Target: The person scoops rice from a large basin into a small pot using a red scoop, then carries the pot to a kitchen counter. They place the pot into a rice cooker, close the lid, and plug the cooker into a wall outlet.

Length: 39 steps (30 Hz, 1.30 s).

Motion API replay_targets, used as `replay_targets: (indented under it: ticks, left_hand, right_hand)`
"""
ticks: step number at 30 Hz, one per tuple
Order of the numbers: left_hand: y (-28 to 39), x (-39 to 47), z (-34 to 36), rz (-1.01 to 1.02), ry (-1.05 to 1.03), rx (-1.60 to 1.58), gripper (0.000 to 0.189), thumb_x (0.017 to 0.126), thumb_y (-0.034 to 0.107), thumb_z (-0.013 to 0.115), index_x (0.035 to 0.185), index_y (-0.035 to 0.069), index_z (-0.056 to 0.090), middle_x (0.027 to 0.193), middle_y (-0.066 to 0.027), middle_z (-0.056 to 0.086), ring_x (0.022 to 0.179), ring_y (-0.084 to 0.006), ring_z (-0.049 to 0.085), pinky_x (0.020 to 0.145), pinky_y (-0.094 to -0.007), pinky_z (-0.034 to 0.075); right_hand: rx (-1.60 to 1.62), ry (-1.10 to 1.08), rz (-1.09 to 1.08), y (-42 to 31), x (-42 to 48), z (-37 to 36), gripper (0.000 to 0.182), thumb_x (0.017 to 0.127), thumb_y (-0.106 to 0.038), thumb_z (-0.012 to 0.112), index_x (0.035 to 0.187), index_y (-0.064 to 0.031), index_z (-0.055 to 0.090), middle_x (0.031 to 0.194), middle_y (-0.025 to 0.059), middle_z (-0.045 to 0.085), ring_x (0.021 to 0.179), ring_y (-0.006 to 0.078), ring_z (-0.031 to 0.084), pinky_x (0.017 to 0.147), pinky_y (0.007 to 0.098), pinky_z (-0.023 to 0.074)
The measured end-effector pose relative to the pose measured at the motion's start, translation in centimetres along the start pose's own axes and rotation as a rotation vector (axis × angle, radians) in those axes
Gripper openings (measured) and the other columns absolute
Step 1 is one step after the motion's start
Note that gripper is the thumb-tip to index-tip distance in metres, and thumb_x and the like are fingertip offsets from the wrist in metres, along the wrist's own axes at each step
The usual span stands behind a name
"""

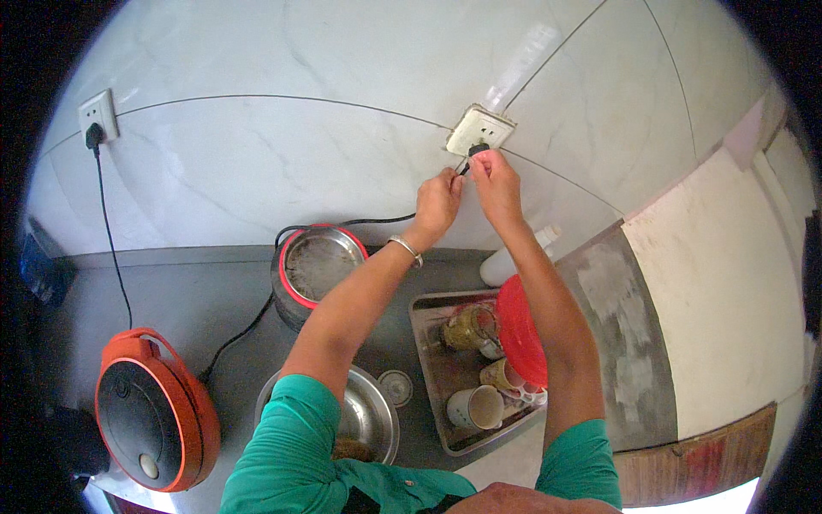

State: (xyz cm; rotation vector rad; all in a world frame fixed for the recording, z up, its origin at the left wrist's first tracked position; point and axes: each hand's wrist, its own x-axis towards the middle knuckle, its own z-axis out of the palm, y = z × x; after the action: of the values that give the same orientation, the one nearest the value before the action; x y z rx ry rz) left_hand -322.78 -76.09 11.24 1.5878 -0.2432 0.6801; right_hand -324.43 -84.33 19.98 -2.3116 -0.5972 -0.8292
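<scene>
Both my hands are raised to a white wall socket (pixel 481 130) at the upper right of centre. My right hand (pixel 498 186) grips a black power plug (pixel 478 150) at the socket's lower edge; whether its pins are fully in cannot be told. Just below and to the left, my left hand (pixel 438 204) pinches the black cord (pixel 379 221) near the plug. The cord runs left along the wall and behind a round, red-rimmed metal-topped appliance (pixel 323 263). A bracelet is on my left wrist.
An orange and black electric cooker (pixel 144 417) stands lower left, below another socket (pixel 98 115) with a plug in it. A metal bowl (pixel 385 411) lies under my left arm. A metal tray (pixel 430 385) holds mugs (pixel 475 407), a glass jar (pixel 469 327) and a red plastic basin (pixel 520 334); a white bottle (pixel 501 266) lies behind.
</scene>
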Motion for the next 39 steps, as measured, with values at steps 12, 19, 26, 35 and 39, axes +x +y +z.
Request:
replay_targets:
  ticks: [12,19,26,35,39]
  left_hand:
    - [1.6,0.5,-1.0,0.014,-0.081,0.198,0.032,0.088,0.029,0.046,0.079,0.001,0.058,0.067,-0.0213,0.057,0.066,-0.0399,0.056,0.059,-0.0464,0.043]
    - [2.4,0.3,-0.5,-0.023,-0.083,0.175,0.029,0.088,0.029,0.046,0.082,0.004,0.059,0.069,-0.0206,0.058,0.068,-0.0398,0.057,0.06,-0.0477,0.044]
    - [1.1,0.1,-0.5,0.049,0.04,0.15,0.023,0.084,0.018,0.051,0.102,0.003,0.055,0.091,-0.0214,0.058,0.079,-0.0395,0.057,0.067,-0.0452,0.045]
    - [15.7,-20.1,-18.6,0.136,-0.435,-0.093,0.03,0.083,0.005,0.052,0.113,0.002,0.051,0.112,-0.0169,0.053,0.099,-0.0281,0.055,0.082,-0.0337,0.045]
    - [16.7,-32.5,-29.5,-0.138,-0.474,0.169,0.028,0.084,0.005,0.051,0.112,0.002,0.052,0.112,-0.0137,0.055,0.102,-0.0242,0.054,0.084,-0.0347,0.045]
  right_hand:
    - [-0.348,-0.159,0.068,-1.7,3.0,-1.1,0.023,0.077,-0.02,0.06,0.072,0.001,0.052,0.069,0.0205,0.059,0.069,0.0366,0.058,0.062,0.0438,0.0449]
    - [-0.358,-0.222,0.116,-0.8,3.8,-1.7,0.021,0.075,-0.018,0.061,0.072,0.0016,0.053,0.07,0.0202,0.059,0.069,0.0362,0.059,0.062,0.043,0.0454]
    - [-0.541,-0.122,0.017,-0.1,4.1,1.3,0.027,0.078,-0.023,0.055,0.077,0.0039,0.056,0.076,0.0213,0.06,0.074,0.0382,0.058,0.066,0.0434,0.0456]
    - [0.007,-0.215,-0.084,-2.5,-4.8,0.6,0.034,0.084,-0.025,0.053,0.113,-0.0076,0.052,0.101,0.0142,0.057,0.086,0.0272,0.057,0.076,0.0363,0.0445]
    - [0.246,-0.415,-0.094,-8.4,-12.2,-0.3,0.032,0.084,-0.016,0.055,0.115,-0.0065,0.051,0.108,0.0115,0.054,0.087,0.0193,0.056,0.074,0.0302,0.0454]
